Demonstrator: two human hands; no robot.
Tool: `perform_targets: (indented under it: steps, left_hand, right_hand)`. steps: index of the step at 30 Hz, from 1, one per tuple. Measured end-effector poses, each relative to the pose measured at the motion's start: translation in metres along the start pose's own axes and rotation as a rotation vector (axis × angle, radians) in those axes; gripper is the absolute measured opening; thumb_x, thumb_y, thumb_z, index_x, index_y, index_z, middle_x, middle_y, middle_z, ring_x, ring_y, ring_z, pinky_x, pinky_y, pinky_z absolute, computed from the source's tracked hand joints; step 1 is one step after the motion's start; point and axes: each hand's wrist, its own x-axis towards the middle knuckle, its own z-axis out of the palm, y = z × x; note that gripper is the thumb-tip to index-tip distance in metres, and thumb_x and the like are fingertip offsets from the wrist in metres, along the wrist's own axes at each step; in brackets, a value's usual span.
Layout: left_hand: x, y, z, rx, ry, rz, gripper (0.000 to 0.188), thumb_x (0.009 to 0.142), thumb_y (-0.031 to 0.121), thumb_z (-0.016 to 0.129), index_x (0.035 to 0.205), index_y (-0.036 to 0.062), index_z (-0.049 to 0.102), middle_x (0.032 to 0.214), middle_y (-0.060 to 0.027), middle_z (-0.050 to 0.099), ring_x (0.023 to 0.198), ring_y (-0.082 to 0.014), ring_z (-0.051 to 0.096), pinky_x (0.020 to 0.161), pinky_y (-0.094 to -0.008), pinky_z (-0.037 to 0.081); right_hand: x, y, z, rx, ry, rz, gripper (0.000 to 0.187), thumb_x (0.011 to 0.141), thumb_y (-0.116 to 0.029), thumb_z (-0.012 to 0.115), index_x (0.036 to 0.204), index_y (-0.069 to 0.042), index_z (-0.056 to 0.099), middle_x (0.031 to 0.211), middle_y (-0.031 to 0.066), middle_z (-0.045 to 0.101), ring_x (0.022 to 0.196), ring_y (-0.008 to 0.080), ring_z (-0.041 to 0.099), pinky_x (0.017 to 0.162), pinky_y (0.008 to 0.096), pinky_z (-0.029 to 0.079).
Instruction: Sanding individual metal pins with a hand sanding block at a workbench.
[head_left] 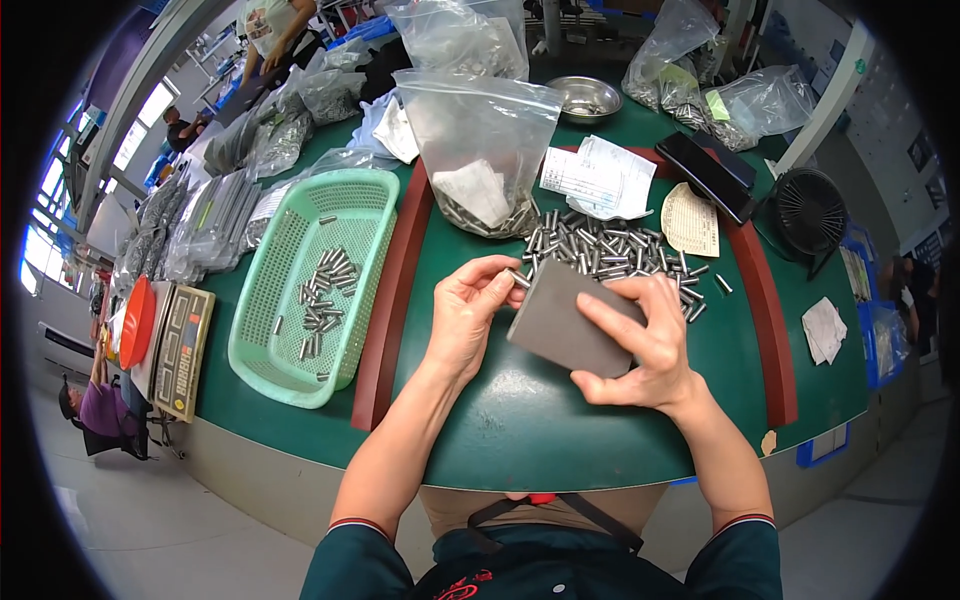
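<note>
Your left hand (466, 312) pinches a metal pin (518, 278) between thumb and fingertips, just beside the gray block (568, 322) gripped by your right hand (652, 345), fingers spread; the pin pile (597, 246) lies beyond both.

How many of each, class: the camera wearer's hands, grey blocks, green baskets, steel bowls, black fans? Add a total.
Left hand, right hand: 2
Grey block: 1
Green basket: 1
Steel bowl: 1
Black fan: 1
Total: 6
</note>
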Motion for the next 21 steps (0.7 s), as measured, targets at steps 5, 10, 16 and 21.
perform_targets:
  steps: [5,10,16,21]
  left_hand:
    - [0.0,0.001,-0.003,0.081,-0.028,0.01,0.018,0.092,0.005,0.066,0.109,-0.0016,0.067,0.088,-0.0071,0.069,0.077,-0.0125,0.064,0.076,-0.0262,0.053]
    - [-0.001,0.001,-0.006,-0.034,-0.043,-0.017,0.019,0.092,0.007,0.066,0.109,-0.0012,0.066,0.089,-0.0075,0.068,0.078,-0.0125,0.064,0.075,-0.0258,0.052]
    - [0.0,0.003,-0.003,-0.102,-0.161,0.032,0.019,0.093,0.006,0.065,0.111,-0.0006,0.065,0.093,-0.0075,0.068,0.081,-0.0143,0.064,0.078,-0.0285,0.053]
    - [0.002,-0.002,-0.008,-0.13,-0.217,0.023,0.021,0.093,0.007,0.065,0.114,0.0009,0.064,0.099,-0.0084,0.068,0.085,-0.0153,0.064,0.081,-0.0293,0.053]
  right_hand:
    - [-0.002,0.026,-0.006,-0.285,0.12,0.171,0.065,0.051,-0.026,0.079,0.112,-0.006,0.069,0.095,0.0118,0.058,0.084,0.028,0.054,0.075,0.0405,0.039]
    - [0.0,0.004,0.004,-0.051,-0.016,0.062,0.063,0.054,-0.031,0.08,0.112,-0.008,0.07,0.094,0.0119,0.058,0.083,0.0271,0.055,0.076,0.0404,0.04]
    - [-0.007,0.033,-0.007,-0.153,0.233,0.424,0.059,0.058,-0.026,0.08,0.112,-0.003,0.07,0.093,0.0103,0.057,0.084,0.0244,0.055,0.077,0.0363,0.042]
    - [-0.007,0.033,-0.005,-0.2,0.226,0.402,0.059,0.058,-0.025,0.08,0.112,-0.003,0.07,0.093,0.0101,0.057,0.084,0.0244,0.055,0.077,0.0362,0.042]
